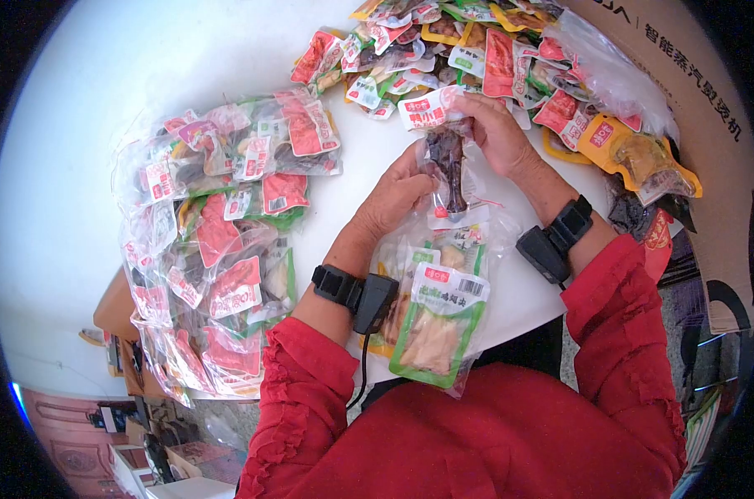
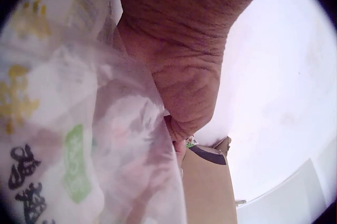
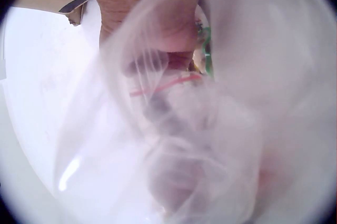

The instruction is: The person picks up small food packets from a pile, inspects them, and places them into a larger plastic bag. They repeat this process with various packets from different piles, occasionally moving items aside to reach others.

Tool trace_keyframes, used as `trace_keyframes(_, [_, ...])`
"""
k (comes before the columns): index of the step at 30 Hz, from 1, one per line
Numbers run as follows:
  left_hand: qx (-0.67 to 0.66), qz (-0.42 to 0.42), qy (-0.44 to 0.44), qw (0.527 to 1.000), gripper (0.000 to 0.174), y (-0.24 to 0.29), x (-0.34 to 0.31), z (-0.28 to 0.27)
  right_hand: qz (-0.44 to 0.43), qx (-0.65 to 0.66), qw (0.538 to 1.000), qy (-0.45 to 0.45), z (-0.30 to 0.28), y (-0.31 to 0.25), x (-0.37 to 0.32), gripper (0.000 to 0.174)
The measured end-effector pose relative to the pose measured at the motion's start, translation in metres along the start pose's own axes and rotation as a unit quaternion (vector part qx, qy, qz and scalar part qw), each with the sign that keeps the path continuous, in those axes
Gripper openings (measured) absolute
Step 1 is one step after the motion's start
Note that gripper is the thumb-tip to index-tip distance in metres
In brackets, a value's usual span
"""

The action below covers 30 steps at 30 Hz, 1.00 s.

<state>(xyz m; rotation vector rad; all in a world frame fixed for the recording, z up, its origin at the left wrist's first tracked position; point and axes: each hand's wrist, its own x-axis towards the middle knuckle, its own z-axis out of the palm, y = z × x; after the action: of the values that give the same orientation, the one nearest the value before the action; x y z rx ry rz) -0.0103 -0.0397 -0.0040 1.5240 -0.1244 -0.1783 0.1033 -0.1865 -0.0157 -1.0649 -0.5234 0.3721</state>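
In the head view, my right hand (image 1: 500,137) pinches the top of a vacuum packet (image 1: 445,170) with dark brown meat and a red-and-white label. Against the packet's left side, my left hand (image 1: 398,195) has its fingers curled on the edge of a clear plastic bag (image 1: 503,237). Lower in that bag lie several packets, a green-edged packet of pale meat (image 1: 431,337) foremost. Loose bag film (image 3: 174,161) covers much of the right wrist view, the hand partly behind it. Printed packaging (image 2: 47,129) and film partly hide the left fingers in the left wrist view.
Filled clear bags of packets (image 1: 219,241) are stacked on the left of the white table (image 1: 343,233). A large heap of loose packets (image 1: 477,54) spreads across the back and right, beside a cardboard box (image 1: 684,91). The table's front edge is close to the red-clothed body.
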Motion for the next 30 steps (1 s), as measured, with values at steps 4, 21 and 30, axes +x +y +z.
trace_keyframes(4, [-0.006, 0.009, -0.012, 1.000, 0.052, -0.005, 0.003, -0.003, -0.011, -0.006, 1.000, -0.015, 0.000, 0.000, 0.000, 0.023])
trace_keyframes(21, [-0.007, 0.014, -0.010, 1.000, 0.051, -0.010, 0.005, -0.005, -0.001, 0.003, 1.000, -0.006, 0.001, 0.001, 0.001, 0.024])
trace_keyframes(30, [0.004, 0.001, 0.002, 1.000, 0.051, -0.010, 0.005, -0.006, -0.008, -0.006, 1.000, -0.020, -0.002, 0.003, 0.002, 0.025])
